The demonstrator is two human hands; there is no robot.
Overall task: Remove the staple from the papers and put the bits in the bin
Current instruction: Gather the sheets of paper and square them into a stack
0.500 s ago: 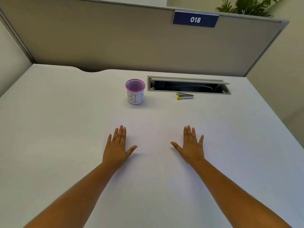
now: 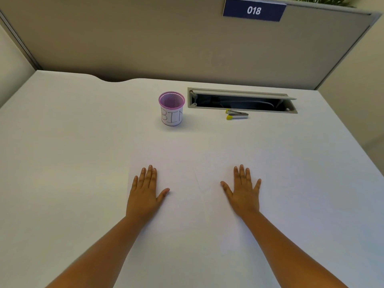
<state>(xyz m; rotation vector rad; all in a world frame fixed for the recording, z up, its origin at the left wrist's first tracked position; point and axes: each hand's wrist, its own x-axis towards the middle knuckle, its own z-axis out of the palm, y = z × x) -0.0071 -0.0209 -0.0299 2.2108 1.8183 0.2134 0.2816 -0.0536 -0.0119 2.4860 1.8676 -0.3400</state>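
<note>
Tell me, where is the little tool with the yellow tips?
The staple remover lies far on the desk, right of the purple bin, just in front of the open cable slot.

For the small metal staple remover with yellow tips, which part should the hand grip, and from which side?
Judging by its pose, grip the small metal staple remover with yellow tips across its silver body, right hand coming from above and the near side. It lies flat, yellow tips pointing left, with the open cable slot just behind.
</note>
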